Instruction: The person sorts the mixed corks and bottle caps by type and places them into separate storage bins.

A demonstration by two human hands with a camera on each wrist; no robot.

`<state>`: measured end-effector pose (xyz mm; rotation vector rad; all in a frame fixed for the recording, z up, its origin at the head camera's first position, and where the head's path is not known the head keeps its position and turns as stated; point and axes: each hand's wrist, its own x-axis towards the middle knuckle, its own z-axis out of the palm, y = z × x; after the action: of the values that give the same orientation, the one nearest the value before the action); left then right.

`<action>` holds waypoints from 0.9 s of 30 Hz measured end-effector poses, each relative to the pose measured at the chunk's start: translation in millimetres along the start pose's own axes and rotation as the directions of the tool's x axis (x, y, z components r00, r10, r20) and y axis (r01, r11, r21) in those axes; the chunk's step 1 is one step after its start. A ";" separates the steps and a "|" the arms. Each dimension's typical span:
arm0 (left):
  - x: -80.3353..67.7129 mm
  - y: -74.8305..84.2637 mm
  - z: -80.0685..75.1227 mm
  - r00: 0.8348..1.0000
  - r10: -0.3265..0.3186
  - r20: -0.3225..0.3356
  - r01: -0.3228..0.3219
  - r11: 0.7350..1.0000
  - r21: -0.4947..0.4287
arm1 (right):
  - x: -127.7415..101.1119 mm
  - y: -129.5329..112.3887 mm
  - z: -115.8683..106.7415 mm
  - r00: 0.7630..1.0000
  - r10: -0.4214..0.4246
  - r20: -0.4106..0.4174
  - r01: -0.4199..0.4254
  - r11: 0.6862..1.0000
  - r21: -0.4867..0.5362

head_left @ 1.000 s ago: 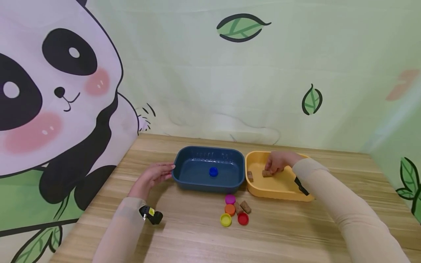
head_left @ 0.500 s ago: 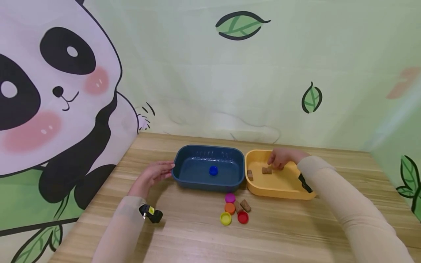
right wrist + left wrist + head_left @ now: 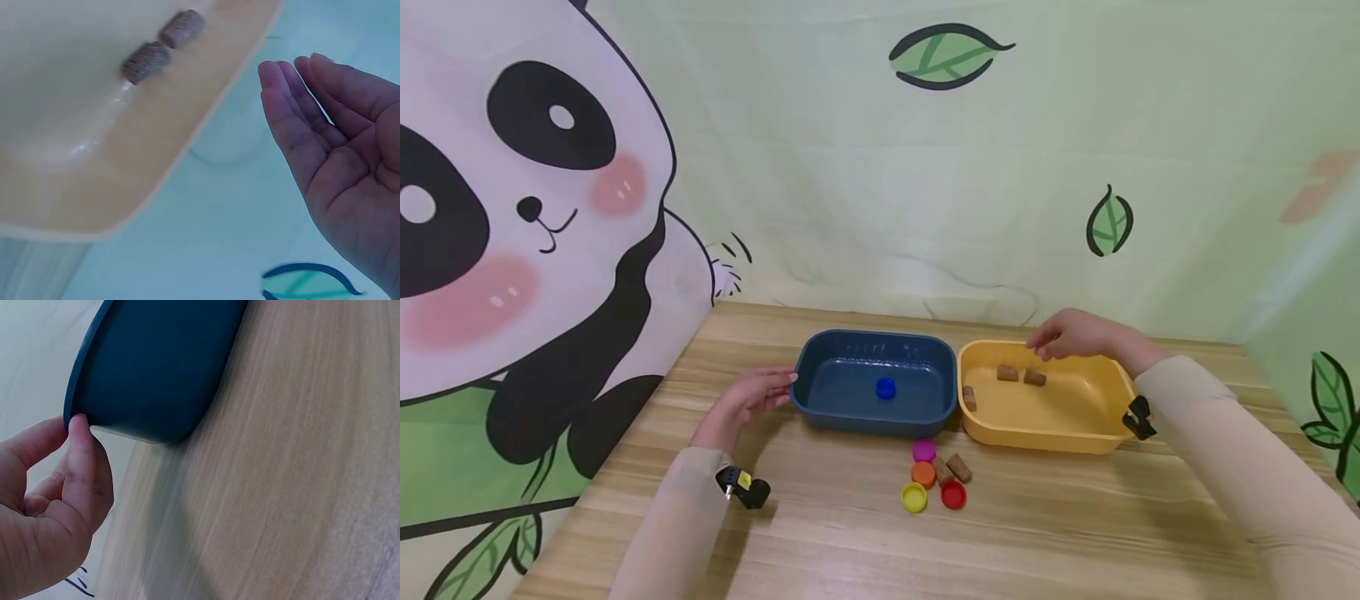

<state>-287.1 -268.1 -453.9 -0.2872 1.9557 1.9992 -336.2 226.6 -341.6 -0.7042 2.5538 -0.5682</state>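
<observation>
The left hand (image 3: 747, 402) is resting against the left end of the dark blue tray (image 3: 820, 400), its fingertips (image 3: 78, 428) touching the rim with the fingers only loosely bent, gripping nothing. Inside that tray a blue bottle cap (image 3: 886, 387) is lying alone near the middle. The right hand (image 3: 1075, 336) is hovering over the far edge of the yellow tray (image 3: 1060, 437), fingers relaxed and spread (the right wrist view shows the bare palm (image 3: 350, 181), holding nothing). Three corks are lying in the yellow tray: two side by side (image 3: 1020, 375) just below the hand, one (image 3: 968, 397) by the left wall. On the wooden table (image 3: 1075, 533), in front of the trays, magenta (image 3: 923, 451), orange (image 3: 923, 474), yellow (image 3: 913, 498) and red (image 3: 953, 495) caps are clustering with two more corks (image 3: 958, 467).
</observation>
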 end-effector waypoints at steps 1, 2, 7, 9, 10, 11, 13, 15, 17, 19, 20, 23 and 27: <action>0.3 -0.5 0.1 1.000 0.002 0.001 -0.002 1.000 -0.003 | -4.1 -1.4 -1.6 1.000 -0.004 -0.022 0.004 1.000 -0.005; 0.3 -1.2 0.0 1.000 0.006 0.005 -0.006 1.000 -0.005 | -8.1 -2.9 -3.1 0.999 -0.009 -0.040 0.009 1.000 -0.005; 0.4 -5.3 0.3 1.000 0.017 0.017 -0.017 1.000 -0.021 | -25.7 -10.9 -8.0 0.993 -0.001 -0.114 0.000 1.000 -0.005; 0.6 -6.0 0.3 1.000 0.020 0.014 -0.019 0.999 -0.026 | -32.2 -15.0 -9.1 0.990 0.006 -0.139 -0.006 1.000 -0.002; 0.6 -6.0 0.2 1.000 0.021 0.013 -0.021 0.999 -0.026 | -35.2 -17.3 -9.3 0.988 0.012 -0.152 -0.012 1.000 -0.001; 0.8 -5.7 0.1 1.000 0.021 0.011 -0.020 0.999 -0.028 | -38.3 -19.3 -9.4 0.987 0.017 -0.163 -0.017 1.000 0.002; 0.8 -4.9 0.2 1.000 0.020 0.005 -0.020 0.999 -0.028 | -44.7 -24.0 -8.6 0.983 0.023 -0.182 -0.021 1.000 0.015; 0.8 -4.2 0.1 1.000 0.017 0.001 -0.017 1.000 -0.023 | -51.0 -28.9 -6.2 0.978 0.030 -0.204 -0.025 0.999 0.029; 0.7 -3.4 0.4 1.000 0.014 -0.001 -0.014 1.000 -0.019 | -57.7 -34.5 -2.3 0.973 0.035 -0.229 -0.024 0.998 0.050; 0.7 -2.8 0.9 1.000 0.011 0.000 -0.011 1.000 -0.014 | -64.1 -40.5 2.6 0.965 0.038 -0.259 -0.020 0.997 0.072; 0.5 -2.4 1.2 1.000 0.009 -0.002 -0.009 1.000 -0.014 | -67.1 -43.6 5.2 0.961 0.038 -0.273 -0.016 0.997 0.081; 0.2 -1.3 1.9 1.000 0.008 -0.004 -0.008 1.000 -0.014 | -75.7 -52.3 13.6 0.952 0.033 -0.303 -0.001 0.994 0.106; 1.0 -0.1 1.7 1.000 0.012 0.000 -0.012 1.000 -0.015 | -84.3 -60.5 26.1 0.939 -0.001 -0.343 0.047 0.991 0.127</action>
<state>-287.9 -266.3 -454.3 -0.2794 1.9478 2.0219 -234.5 218.8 -309.2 -0.6364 2.7910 -0.9339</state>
